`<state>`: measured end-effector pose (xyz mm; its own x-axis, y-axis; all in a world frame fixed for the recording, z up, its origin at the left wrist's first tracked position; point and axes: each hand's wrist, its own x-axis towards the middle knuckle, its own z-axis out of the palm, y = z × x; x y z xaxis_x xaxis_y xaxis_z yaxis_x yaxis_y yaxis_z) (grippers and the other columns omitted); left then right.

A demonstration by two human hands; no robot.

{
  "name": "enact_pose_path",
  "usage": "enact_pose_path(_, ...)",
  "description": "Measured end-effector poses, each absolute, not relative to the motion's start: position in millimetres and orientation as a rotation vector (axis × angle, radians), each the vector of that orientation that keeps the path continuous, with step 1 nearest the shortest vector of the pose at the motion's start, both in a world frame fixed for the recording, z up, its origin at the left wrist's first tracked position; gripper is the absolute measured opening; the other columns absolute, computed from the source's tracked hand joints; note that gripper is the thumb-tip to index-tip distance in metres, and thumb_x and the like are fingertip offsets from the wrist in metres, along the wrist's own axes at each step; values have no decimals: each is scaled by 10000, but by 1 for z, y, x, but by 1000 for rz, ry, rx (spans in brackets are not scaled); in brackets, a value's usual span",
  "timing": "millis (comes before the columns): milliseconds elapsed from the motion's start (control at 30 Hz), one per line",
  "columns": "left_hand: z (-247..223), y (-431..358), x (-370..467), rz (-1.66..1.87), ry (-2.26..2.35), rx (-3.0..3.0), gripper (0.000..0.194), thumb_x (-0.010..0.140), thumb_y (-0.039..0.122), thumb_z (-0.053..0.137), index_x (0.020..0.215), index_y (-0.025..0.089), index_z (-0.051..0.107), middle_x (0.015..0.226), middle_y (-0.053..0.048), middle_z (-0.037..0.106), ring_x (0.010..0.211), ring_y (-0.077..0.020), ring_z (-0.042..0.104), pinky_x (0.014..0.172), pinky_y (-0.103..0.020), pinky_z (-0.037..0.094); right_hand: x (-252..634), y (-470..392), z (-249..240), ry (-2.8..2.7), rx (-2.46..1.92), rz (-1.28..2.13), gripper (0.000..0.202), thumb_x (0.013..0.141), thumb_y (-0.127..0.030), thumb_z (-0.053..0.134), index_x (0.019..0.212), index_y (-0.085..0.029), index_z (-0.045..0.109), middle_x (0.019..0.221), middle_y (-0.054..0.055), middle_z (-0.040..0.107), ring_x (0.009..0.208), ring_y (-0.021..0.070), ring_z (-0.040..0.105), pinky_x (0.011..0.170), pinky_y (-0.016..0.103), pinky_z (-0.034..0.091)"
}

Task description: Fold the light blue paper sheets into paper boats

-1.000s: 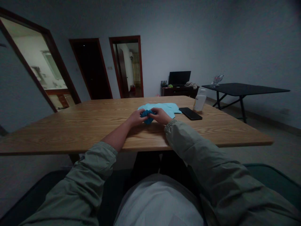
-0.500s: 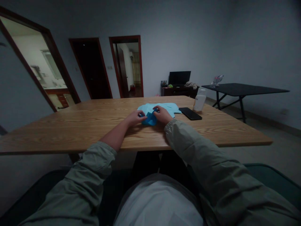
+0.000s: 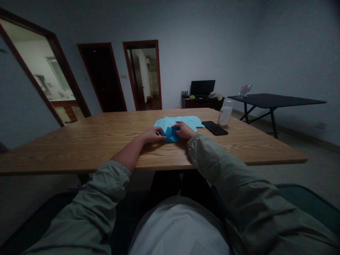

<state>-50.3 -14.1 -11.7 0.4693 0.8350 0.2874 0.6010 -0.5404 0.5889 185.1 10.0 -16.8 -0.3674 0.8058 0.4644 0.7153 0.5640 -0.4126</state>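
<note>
A darker blue piece of folded paper stands partly raised near the front of the wooden table. My left hand pinches its left side, thumb and fingers closed on the edge. From the right, my right hand grips the upper right part with bent fingers. Behind and partly under the folded paper lies a pale light-blue sheet with an uneven outline; my right hand covers some of it. The fingertips hide parts of the folds.
A black phone lies right of the pale sheet, beside a whitish translucent bottle. A black folding table stands at the right. Against the far wall, a dark screen sits on a low cabinet.
The blue paper looks more opened between my hands, its raised points shifted. My left fingers are flatter and slightly lower along its edge; my right hand has moved slightly.
</note>
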Motion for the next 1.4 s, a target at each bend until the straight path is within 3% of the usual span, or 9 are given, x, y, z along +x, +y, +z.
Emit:
enact_pose_path(133,-13,-11,-53,717,1214,2367,422,662,553,706,858,179,692,705,-23,648,621,-160,575,564,-262,413,184,9,-17,-2250,-1255,134,390,704,-49,599,1058,-169,711,1358,127,530,1324,260,424,1082,372,363)
enact_pose_path(367,-14,-11,-53,697,1211,2308,441,636,561,732,809,164,653,685,-25,616,591,-140,533,537,-252,380,187,11,-16,-2236,-1243,80,310,676,-54,615,950,-164,711,1385,133,483,1258,262,495,1079,388,368)
enact_pose_path(500,-7,-17,-47,887,1086,1994,667,638,545,744,1182,208,556,906,-57,645,685,-141,584,571,-238,431,186,9,-13,-2150,-1187,92,317,651,-29,593,907,-168,718,1353,124,509,1222,269,522,1059,410,385)
enact_pose_path(600,-2,-18,-42,1085,1050,1660,703,756,642,574,1342,297,393,1031,-68,619,722,-153,614,549,-236,452,180,2,-7,-2045,-1060,96,292,654,-7,562,843,-171,714,1320,111,536,1226,261,515,1061,413,375)
enact_pose_path(800,0,-20,-34,1015,964,1279,649,747,744,485,1168,251,516,986,-88,610,722,-206,637,556,-320,524,164,-11,3,-1886,-912,80,228,698,-41,574,824,-189,693,1342,99,515,1224,250,505,1054,447,369)
enact_pose_path(933,2,-29,-31,980,865,1252,574,747,672,553,1087,210,565,984,-106,641,778,-240,649,593,-357,546,158,-15,3,-1846,-898,-6,226,731,-57,565,855,-195,692,1384,92,482,1186,239,520,1040,438,390)
enact_pose_path(1100,1,-27,-31,993,857,1284,535,737,504,627,1170,198,563,1092,-126,644,899,-260,647,662,-354,555,153,-20,3,-1919,-896,-132,226,779,-83,547,885,-207,704,1432,73,450,1268,261,441,1069,463,349)
enact_pose_path(1233,-4,-17,-30,1040,1021,1378,436,707,322,630,1130,230,577,1016,-78,661,858,-219,646,657,-321,544,151,-22,2,-1981,-928,-164,251,801,-111,543,952,-220,712,1459,60,420,1251,276,447,1060,476,351)
enact_pose_path(1400,-5,-8,-32,1166,1111,1393,337,712,295,596,1037,207,595,938,-60,658,796,-195,638,652,-340,543,153,-24,0,-1988,-944,-227,328,805,-152,554,1098,-219,687,1443,82,428,1208,281,470,1049,458,359)
